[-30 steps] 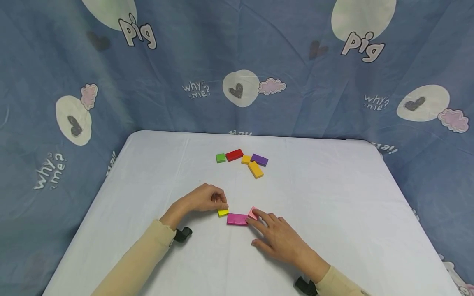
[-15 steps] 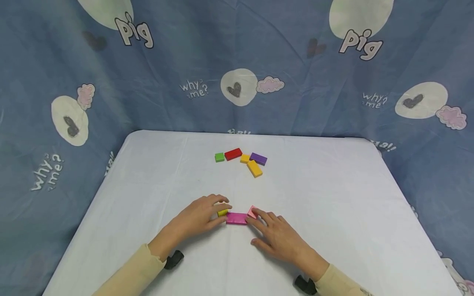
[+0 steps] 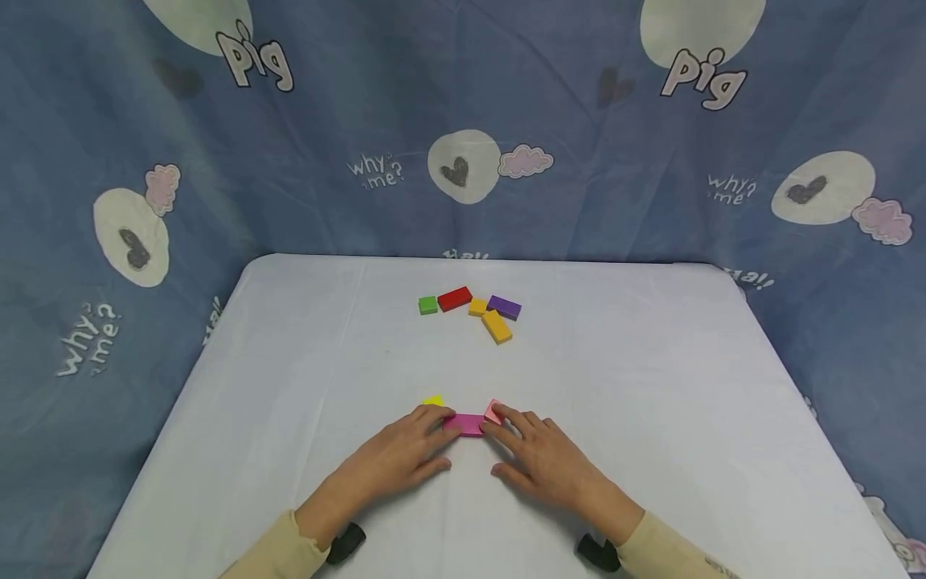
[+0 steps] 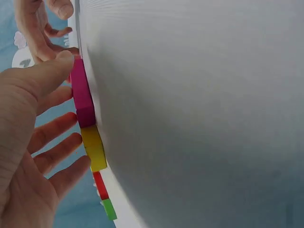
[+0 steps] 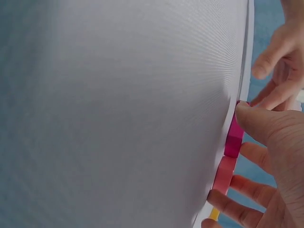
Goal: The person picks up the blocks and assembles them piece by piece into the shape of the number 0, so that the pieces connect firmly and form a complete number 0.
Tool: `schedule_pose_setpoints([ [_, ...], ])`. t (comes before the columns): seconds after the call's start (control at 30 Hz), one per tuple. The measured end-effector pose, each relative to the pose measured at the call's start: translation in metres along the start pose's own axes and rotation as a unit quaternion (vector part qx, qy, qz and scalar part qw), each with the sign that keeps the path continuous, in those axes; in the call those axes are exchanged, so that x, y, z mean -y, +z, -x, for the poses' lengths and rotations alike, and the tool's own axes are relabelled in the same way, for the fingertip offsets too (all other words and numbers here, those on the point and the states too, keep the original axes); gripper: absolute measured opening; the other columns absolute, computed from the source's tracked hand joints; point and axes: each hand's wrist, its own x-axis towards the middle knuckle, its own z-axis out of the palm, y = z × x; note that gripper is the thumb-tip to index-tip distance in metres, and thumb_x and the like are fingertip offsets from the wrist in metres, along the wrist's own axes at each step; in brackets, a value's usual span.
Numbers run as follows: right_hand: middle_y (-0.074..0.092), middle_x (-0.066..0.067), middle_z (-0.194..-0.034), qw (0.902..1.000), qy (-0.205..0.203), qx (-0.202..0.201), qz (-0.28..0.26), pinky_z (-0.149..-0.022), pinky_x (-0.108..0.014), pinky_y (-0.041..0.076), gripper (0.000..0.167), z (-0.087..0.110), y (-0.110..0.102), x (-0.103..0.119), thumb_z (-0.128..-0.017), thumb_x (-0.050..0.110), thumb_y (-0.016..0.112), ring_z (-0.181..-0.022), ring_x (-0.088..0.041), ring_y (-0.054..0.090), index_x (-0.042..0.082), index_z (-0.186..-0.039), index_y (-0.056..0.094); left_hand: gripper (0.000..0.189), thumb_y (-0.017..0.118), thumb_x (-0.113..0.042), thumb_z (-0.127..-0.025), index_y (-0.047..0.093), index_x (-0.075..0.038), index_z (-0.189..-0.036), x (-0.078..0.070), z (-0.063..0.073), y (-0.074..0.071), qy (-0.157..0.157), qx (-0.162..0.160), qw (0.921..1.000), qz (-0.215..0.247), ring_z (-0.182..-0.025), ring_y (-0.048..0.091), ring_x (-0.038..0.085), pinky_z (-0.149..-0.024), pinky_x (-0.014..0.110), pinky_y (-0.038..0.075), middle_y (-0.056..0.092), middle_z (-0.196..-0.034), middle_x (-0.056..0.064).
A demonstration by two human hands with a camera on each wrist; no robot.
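Observation:
A magenta rectangular block lies flat on the white table, between both hands. The left hand rests its fingertips at the block's left end, fingers extended and thumb apart. Just beyond those fingers sits a yellow block, partly covered by them. The right hand has fingers loosely extended, touching the magenta block's right end and a small pink block beside it. In the left wrist view, the yellow block appears in line with the magenta block; the hand hides their contact in the head view.
Farther back on the white table lie a green block, a red block, a small orange block, a purple block and a longer orange block. A blue printed cloth hangs behind.
The left hand has left the yellow block, drawn back towards the person and settled at the magenta block's left end. The right hand has stayed in place.

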Motion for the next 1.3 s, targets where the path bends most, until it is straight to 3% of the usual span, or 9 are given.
schedule_pose_setpoints([
  [0.13, 0.039, -0.008, -0.151, 1.0, 0.001, 0.006, -0.005, -0.087, -0.044, 0.048, 0.058, -0.002, -0.001, -0.001, -0.095, 0.047, 0.06, -0.121, -0.024, 0.051, 0.021, -0.145, 0.047, 0.051, 0.073, -0.034, -0.089, 0.06, -0.014, -0.135, -0.002, 0.0, -0.001, -0.013, 0.019, 0.9997, 0.01, -0.125, 0.046, 0.022, -0.097, 0.036, 0.046, 0.047, -0.137, 0.006],
  [0.37, 0.041, -0.008, -0.149, 1.0, 0.008, -0.003, -0.002, -0.086, -0.044, 0.048, 0.057, -0.003, -0.002, -0.001, -0.094, 0.046, 0.061, -0.12, -0.024, 0.052, 0.021, -0.144, 0.048, 0.05, 0.075, -0.03, -0.088, 0.06, -0.016, -0.133, -0.002, 0.001, 0.0, -0.029, 0.017, 0.9987, 0.038, -0.127, 0.044, 0.022, -0.089, 0.037, 0.051, 0.047, -0.137, 0.005],
  [0.53, 0.053, -0.004, -0.136, 0.9938, 0.061, -0.093, -0.008, -0.079, -0.04, 0.052, 0.051, -0.01, -0.009, -0.004, -0.093, 0.045, 0.064, -0.106, -0.019, 0.06, 0.022, -0.138, 0.056, 0.051, 0.075, -0.031, -0.087, 0.06, -0.017, -0.134, -0.001, 0.002, 0.002, -0.026, 0.016, 0.999, 0.032, -0.125, 0.045, 0.021, -0.093, 0.036, 0.049, 0.048, -0.136, 0.004],
  [0.63, 0.062, -0.003, -0.118, 0.9816, 0.107, -0.156, -0.028, -0.074, -0.037, 0.053, 0.041, -0.021, -0.016, -0.015, -0.091, 0.038, 0.068, -0.091, -0.018, 0.063, 0.019, -0.127, 0.064, 0.052, 0.076, -0.031, -0.086, 0.06, -0.017, -0.133, -0.001, 0.002, 0.002, -0.025, 0.012, 0.9993, 0.025, -0.124, 0.045, 0.02, -0.093, 0.035, 0.049, 0.048, -0.135, 0.004],
  [0.73, 0.066, -0.003, -0.104, 0.9686, 0.159, -0.18, -0.063, -0.07, -0.037, 0.054, 0.034, -0.036, -0.02, -0.031, -0.09, 0.032, 0.071, -0.084, -0.02, 0.064, 0.015, -0.12, 0.068, 0.051, 0.077, -0.031, -0.086, 0.061, -0.017, -0.133, 0.0, 0.003, 0.002, -0.029, 0.013, 0.9992, 0.026, -0.124, 0.045, 0.02, -0.094, 0.035, 0.048, 0.049, -0.135, 0.004],
  [0.97, 0.067, -0.008, -0.103, 0.9444, 0.267, -0.144, -0.128, -0.073, -0.042, 0.052, 0.038, -0.069, -0.021, -0.062, -0.092, 0.034, 0.068, -0.087, -0.022, 0.064, 0.012, -0.123, 0.066, 0.051, 0.076, -0.03, -0.087, 0.06, -0.016, -0.133, -0.001, 0.002, 0.002, -0.034, 0.021, 0.9982, 0.044, -0.124, 0.045, 0.019, -0.097, 0.034, 0.046, 0.048, -0.136, 0.003],
  [1.3, 0.065, -0.01, -0.106, 0.9391, 0.298, -0.082, -0.15, -0.081, -0.043, 0.05, 0.047, -0.111, -0.014, -0.08, -0.093, 0.037, 0.066, -0.093, -0.026, 0.061, 0.009, -0.13, 0.062, 0.051, 0.077, -0.028, -0.086, 0.061, -0.015, -0.132, -0.001, 0.004, 0.003, -0.032, 0.008, 0.9986, 0.042, -0.124, 0.046, 0.02, -0.098, 0.035, 0.045, 0.049, -0.135, 0.004],
])
